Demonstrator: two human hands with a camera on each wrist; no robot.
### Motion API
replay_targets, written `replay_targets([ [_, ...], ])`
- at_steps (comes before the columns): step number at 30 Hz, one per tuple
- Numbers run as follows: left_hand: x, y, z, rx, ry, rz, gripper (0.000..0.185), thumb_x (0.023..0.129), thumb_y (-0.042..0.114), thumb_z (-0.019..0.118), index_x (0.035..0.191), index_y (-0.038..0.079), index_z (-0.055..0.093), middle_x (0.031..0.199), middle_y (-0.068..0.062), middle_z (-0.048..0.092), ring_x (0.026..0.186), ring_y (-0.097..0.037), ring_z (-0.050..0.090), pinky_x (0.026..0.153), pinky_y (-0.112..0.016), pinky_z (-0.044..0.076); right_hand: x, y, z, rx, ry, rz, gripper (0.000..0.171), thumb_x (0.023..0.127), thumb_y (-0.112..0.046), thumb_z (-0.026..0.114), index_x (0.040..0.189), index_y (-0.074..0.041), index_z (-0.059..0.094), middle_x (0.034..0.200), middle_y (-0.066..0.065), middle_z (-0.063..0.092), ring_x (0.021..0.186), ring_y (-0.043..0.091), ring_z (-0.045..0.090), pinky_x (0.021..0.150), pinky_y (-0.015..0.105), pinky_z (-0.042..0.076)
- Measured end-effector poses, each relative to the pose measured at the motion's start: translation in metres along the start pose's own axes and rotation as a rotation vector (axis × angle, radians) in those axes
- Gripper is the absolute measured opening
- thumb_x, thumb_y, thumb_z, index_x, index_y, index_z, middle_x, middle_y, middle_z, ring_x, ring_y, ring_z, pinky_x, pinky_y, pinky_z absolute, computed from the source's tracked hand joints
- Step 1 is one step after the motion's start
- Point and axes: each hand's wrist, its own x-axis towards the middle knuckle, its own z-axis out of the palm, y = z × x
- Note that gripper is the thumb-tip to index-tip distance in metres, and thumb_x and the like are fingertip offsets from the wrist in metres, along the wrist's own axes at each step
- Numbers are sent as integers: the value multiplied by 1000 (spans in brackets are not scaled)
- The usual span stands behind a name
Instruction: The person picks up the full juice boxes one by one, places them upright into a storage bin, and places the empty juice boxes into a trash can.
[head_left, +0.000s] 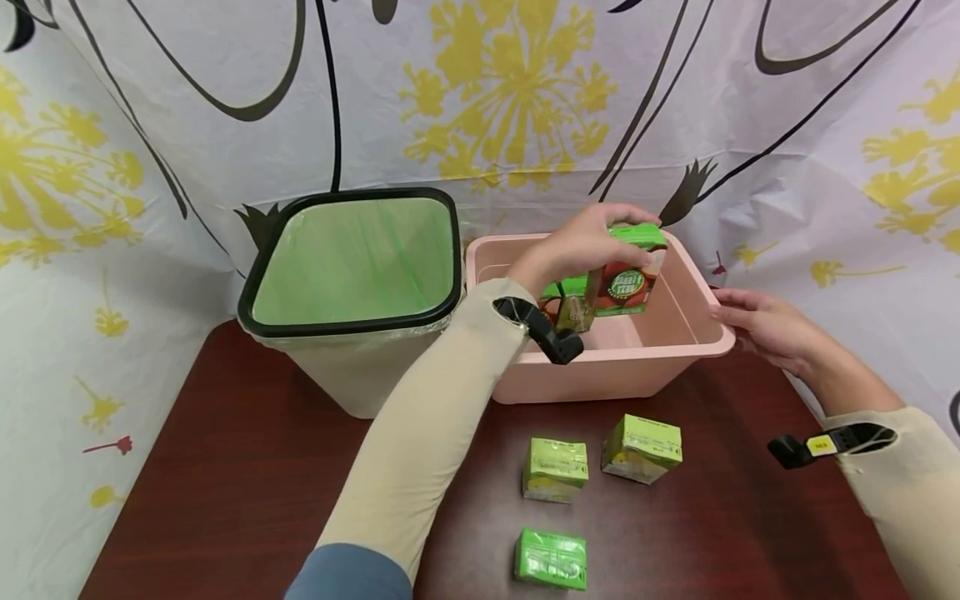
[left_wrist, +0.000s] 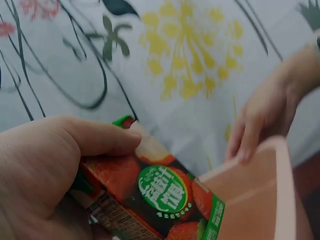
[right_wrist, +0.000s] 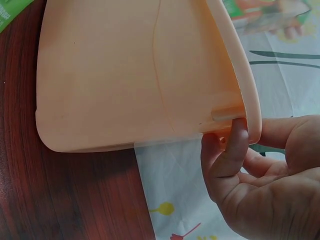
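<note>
My left hand [head_left: 588,246] grips a juice box [head_left: 628,279] with a green top and red fruit pictures, held up over the pink plastic tub [head_left: 577,379]. The left wrist view has the thumb lying along the printed front of that juice box [left_wrist: 165,187]. With its thumb and fingers, my right hand [head_left: 772,327] pinches the rim at the tub's right end. In the right wrist view the fingertips [right_wrist: 239,131] curl around the rim from below and outside. Inside the tub, another green-topped juice box [head_left: 572,287] is partly hidden behind my left wrist.
Left of the tub stands a bin [head_left: 352,358] with a black rim and a green inside. In front, two yellow-green drink boxes [head_left: 555,469] and a brighter green box [head_left: 552,558] sit on the dark wooden table [head_left: 225,492]. A flower-patterned sheet [head_left: 517,92] hangs behind.
</note>
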Motion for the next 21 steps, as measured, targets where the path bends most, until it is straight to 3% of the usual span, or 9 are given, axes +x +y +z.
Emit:
replay_targets([
  [7, 9, -34, -8, 90, -58, -33, 53, 92, 13, 75, 142, 11, 59, 125, -4, 61, 98, -14, 57, 78, -23, 51, 0, 1, 1, -43, 8, -10, 32, 108, -7, 48, 108, -31, 69, 100, -7, 70, 87, 6, 67, 68, 22, 55],
  [14, 9, -64, -15, 27, -69, -74, 50, 89, 6, 76, 138, 10, 63, 119, -6, 64, 95, -17, 59, 78, -26, 54, 0, 0, 1, -76, 15, -9, 32, 108, -7, 48, 109, -32, 67, 101, -8, 70, 88, 6, 67, 69, 22, 55],
  [21, 7, -86, -13, 104, -96, -107, 55, 87, 9, 80, 139, 8, 62, 131, -4, 63, 104, -14, 58, 81, -23, 50, -2, 0, 2, -80, 17, -7, 31, 108, -8, 49, 108, -33, 68, 101, -9, 70, 88, 6, 67, 69, 22, 55],
])
